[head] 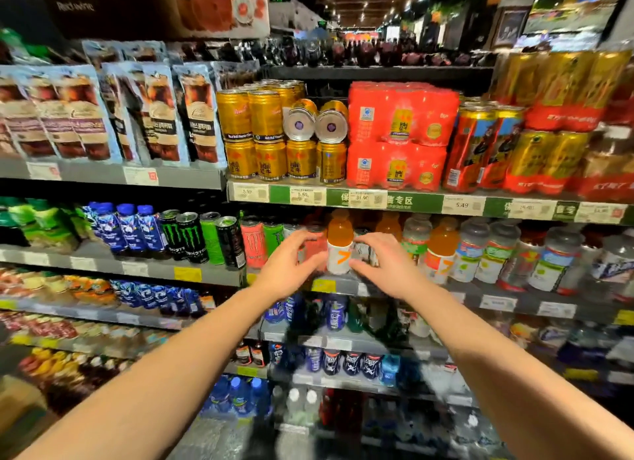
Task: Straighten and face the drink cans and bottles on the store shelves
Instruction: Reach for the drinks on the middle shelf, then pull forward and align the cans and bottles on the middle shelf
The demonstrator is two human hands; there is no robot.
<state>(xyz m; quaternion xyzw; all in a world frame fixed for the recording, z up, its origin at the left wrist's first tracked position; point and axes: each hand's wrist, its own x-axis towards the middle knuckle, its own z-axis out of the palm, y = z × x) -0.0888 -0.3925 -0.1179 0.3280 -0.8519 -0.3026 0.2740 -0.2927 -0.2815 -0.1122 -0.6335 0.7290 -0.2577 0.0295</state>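
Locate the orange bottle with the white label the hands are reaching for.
Head view, centre: the orange bottle stands at the front of the second shelf, between the left hand and right hand, right of the pink can.

price tag (462,205): 5.49 | black can (192,236): MONSTER | sign (75,5): Red wine

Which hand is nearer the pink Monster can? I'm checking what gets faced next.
Left. The left hand reaches just right of the pink Monster can; the right hand is farther right, beyond the orange bottle.
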